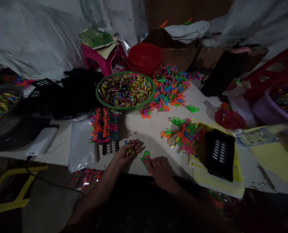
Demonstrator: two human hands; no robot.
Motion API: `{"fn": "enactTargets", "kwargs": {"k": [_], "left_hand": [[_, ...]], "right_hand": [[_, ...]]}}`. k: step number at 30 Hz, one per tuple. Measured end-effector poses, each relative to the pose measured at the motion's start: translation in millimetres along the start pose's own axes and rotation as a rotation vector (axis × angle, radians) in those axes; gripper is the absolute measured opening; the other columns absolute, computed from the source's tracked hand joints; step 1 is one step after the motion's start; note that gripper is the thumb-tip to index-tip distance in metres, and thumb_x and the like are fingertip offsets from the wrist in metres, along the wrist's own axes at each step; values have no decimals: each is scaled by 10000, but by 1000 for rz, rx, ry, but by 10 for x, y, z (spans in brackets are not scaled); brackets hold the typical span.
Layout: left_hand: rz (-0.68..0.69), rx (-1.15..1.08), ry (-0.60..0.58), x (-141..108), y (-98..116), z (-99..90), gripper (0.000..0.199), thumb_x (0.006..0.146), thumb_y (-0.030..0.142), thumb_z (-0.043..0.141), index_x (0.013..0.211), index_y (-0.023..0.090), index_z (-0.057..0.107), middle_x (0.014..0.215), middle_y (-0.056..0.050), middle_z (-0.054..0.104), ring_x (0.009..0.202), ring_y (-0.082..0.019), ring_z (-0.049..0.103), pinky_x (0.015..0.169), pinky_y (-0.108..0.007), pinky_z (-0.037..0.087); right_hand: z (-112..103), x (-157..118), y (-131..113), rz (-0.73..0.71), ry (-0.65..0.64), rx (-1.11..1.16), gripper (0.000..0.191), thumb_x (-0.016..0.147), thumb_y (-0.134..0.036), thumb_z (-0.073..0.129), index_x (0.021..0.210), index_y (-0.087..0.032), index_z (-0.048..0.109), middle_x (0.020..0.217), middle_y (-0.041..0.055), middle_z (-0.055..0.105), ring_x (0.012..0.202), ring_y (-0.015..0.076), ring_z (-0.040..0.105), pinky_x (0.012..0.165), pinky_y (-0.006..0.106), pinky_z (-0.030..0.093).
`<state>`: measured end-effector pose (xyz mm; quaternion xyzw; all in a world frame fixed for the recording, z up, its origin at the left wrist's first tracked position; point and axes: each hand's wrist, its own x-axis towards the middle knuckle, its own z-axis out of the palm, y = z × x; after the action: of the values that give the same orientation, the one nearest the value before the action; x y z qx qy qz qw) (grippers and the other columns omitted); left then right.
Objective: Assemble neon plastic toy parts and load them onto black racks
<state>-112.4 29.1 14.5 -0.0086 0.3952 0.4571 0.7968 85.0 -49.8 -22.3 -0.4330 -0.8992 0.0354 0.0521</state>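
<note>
Several small yellow and blue cylinders lie in my left hand, its palm turned up and fingers loosely curled at the table's front. Just right of it, my right hand pinches green and pink plastic pieces with its fingertips near the table edge. Beyond both hands stands a green basin full of small coloured cylinders. A loose bunch of coloured plastic pieces and cylinders lies to the right. On the left, rows of coloured pieces stand close to a black slotted tray.
A heap of coloured plastic pieces spreads beside red basins. Black trays lie on yellow sheets at right, near a plastic bottle. Clear bags and a white device are at left; a purple basin stands far right.
</note>
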Motion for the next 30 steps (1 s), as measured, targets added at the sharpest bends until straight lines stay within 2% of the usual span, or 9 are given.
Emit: {"fn": "enactTargets", "kwargs": {"k": [4,9,11,14,17,20,23,26,30], "left_hand": [[-73,98,-26,-5,-90,120,353,601,-113,465,849,113,573,831,-70,656,754,-138,647,671,-210,525],[-19,181,-45,-148,-40,110,353,590,-96,525,872,108,584,878,-76,665,810,-135,645,686,-176,511],[-4,153,-50,-184,-46,92,333,606,-81,543,870,117,589,896,-63,661,839,-148,640,770,-255,515],[-60,126,-63,-164,-114,86,300,639,-45,555,873,139,590,889,-40,654,796,-166,643,838,-418,490],[-128,135,-110,-111,-194,120,326,636,-49,534,898,138,592,864,-47,648,786,-173,644,831,-414,486],[-177,167,-114,-107,-213,160,327,616,-80,514,865,114,598,859,-66,653,779,-147,645,693,-220,504],[-186,191,-81,-155,-187,158,246,638,-65,548,814,100,595,842,-79,658,684,-106,635,525,-129,454],[-161,177,-30,-190,-202,124,257,641,-43,598,845,114,593,752,-53,647,620,-98,617,506,-142,456],[-106,174,-2,-188,-308,107,253,616,10,681,824,127,597,658,-8,607,614,-111,606,649,-248,509]], "right_hand": [[78,-71,132,-126,121,3,385,833,-196,493,1216,-164,499,1118,103,586,998,238,498,866,382,370],[84,-209,242,-247,226,246,255,856,-175,473,1062,-248,604,1074,48,638,966,179,559,833,341,420],[43,-216,240,-126,242,438,196,835,-223,509,974,-261,642,975,40,671,895,182,593,805,347,446],[-92,-62,207,350,411,811,155,780,-335,562,801,-213,656,759,48,669,738,191,611,719,358,482],[-272,233,197,700,549,1302,252,719,-434,591,652,-191,596,642,24,624,614,167,583,601,331,485],[-414,476,218,720,501,1731,267,622,-430,665,621,-186,558,619,-8,595,547,134,545,514,287,458],[-454,573,224,763,530,1855,261,561,-377,712,634,-182,555,585,-37,551,502,98,486,448,228,396],[-404,582,213,797,570,1800,258,570,-379,706,645,-175,567,569,-47,524,490,80,441,448,212,362],[-302,572,209,763,529,1684,254,645,-414,653,680,-172,586,621,-30,560,553,95,474,565,246,404]]}}
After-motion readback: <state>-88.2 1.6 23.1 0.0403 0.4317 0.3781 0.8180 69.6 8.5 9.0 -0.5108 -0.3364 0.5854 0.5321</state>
